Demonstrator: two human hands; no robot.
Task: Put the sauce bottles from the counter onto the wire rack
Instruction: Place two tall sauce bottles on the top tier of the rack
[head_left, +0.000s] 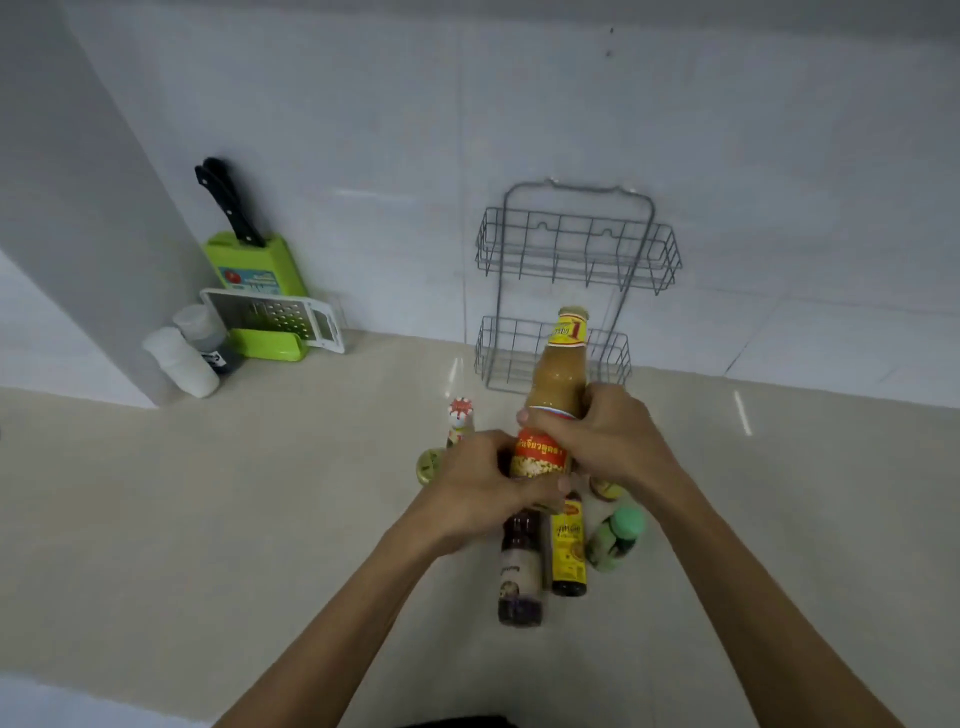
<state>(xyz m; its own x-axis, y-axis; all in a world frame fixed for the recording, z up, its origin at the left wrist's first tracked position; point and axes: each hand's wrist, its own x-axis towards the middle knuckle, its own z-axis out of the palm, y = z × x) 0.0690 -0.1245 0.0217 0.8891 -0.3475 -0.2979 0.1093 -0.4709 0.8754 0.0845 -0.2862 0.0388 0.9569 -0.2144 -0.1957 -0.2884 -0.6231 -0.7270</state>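
A tall bottle of tan sauce (558, 384) with a yellow neck label and an orange body label is held off the counter. My left hand (480, 486) grips its lower part and my right hand (605, 434) grips its middle. It is just in front of the grey two-tier wire rack (576, 249) on the tiled wall; both tiers hold nothing. On the counter under my hands stand a dark purple bottle (519, 577), a dark bottle with a yellow label (569, 553), a green-capped jar (618, 535), a small red-capped bottle (460, 418) and a yellow-green lid (430, 465).
A green knife block (260, 273) with black handles stands at the back left by the wall corner, with a white grater (272, 317) leaning on it and two white shakers (189, 358) beside it. The beige counter (208, 509) stretches left and right.
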